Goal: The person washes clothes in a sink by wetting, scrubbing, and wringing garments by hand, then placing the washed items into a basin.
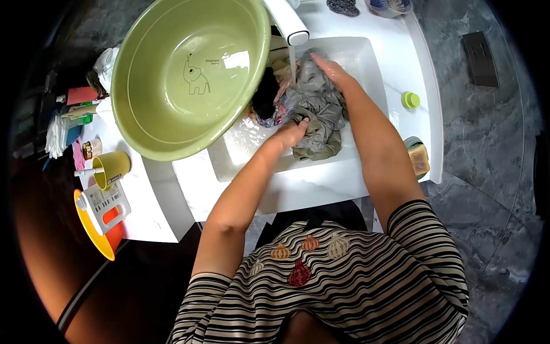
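Observation:
A wet grey garment [317, 106] lies bunched in the white sink [366, 74], under the stream of water from the tap [291, 28]. My left hand [293, 134] is closed on its near left side, with the thumb on top of the cloth. At the far right side of the garment, my right hand [332, 71] grips the fabric, its fingertips partly hidden in the folds. Left of the garment are a black cloth [265, 94] and a patterned cloth [279, 110], both partly covered by the basin's rim.
A large green basin [166, 123] rests tilted over the sink's left side. On the left counter stand a yellow cup [117, 166] and a white jug [109, 203]. Along the right edge are a green cap [410, 100] and a soap bar [420, 159] in a dish.

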A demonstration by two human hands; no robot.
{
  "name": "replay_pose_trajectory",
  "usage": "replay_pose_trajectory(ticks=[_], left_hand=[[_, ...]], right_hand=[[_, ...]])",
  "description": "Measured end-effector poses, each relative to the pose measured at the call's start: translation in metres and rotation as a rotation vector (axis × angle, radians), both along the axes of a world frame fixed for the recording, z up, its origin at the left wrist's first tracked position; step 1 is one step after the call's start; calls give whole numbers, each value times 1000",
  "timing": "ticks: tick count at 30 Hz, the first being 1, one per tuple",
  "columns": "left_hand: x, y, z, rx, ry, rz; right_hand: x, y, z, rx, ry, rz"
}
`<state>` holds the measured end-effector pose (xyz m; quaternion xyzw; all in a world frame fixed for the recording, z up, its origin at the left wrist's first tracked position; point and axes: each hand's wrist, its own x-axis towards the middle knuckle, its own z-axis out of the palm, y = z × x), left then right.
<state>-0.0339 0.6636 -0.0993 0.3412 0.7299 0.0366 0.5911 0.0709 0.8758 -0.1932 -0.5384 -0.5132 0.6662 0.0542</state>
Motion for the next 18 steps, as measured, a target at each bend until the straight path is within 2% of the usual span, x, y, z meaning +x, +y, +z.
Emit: replay_pose_trajectory(ticks=[1,3,4,6,7,9,10,12,13,15,17,18], left_hand=[[1,5,16,3,5,-5],[-2,16,46,-8,398,-542],[-5,25,73,72,487,-522],[-20,42,77,332,536,-108],[-30,50,63,455,389,55],[-58,70,0,947,613,-112],[-63,72,-1,953,603,-111],[-68,75,-4,458,588,-412],[-71,76,-14,458,577,-411],[-80,81,-43,237,702,-380],[-89,80,-49,133,662,-380],[-92,79,-48,69,622,-390]], right_hand=[[-6,-4,0,3,5,-5],[-21,-18,7,131,-122,244],[-25,-27,19,128,-119,235],[-31,-49,57,27,-137,548],[-30,-68,57,295,106,542],[-32,-86,58,526,-231,876],[-27,-102,55,702,-116,757],[-9,-121,63,966,29,562],[2,-115,72,962,20,566],[29,-97,82,1012,-91,332],[49,-77,57,851,-254,-141],[54,-68,33,849,-250,-141]])
